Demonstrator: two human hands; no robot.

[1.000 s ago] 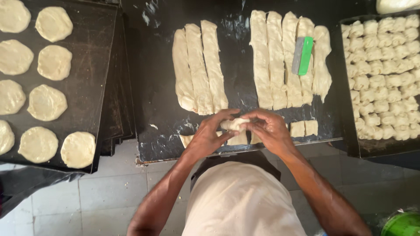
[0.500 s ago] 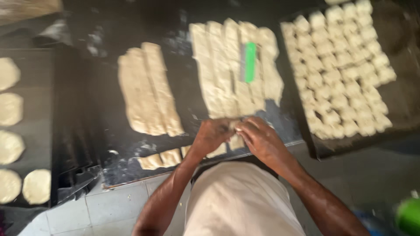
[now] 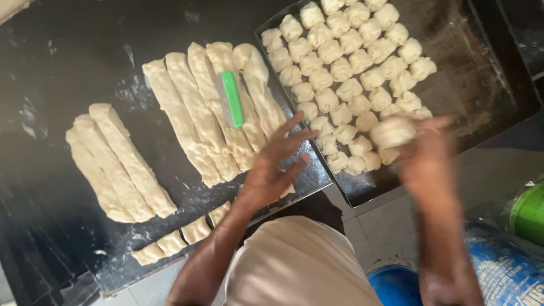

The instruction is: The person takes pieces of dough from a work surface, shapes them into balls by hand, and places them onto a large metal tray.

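My right hand is blurred and holds a shaped dough piece over the near edge of the black tray, beside several knotted dough pieces laid in rows. My left hand hovers with fingers spread and nothing in it, over the near edge of the dark work surface. Long dough strips lie just beyond it, with a green-handled scraper resting on them. More strips lie to the left, and a few small cut dough pieces sit along the near edge.
A blue container and a blue bag stand at the bottom right, with a green round object at the right edge. Light floor tiles show between the work surface and my body.
The view swung right, so the trays of flat dough rounds left the picture. My hands separated: the right carried the dough piece to the tray, and the left opened.
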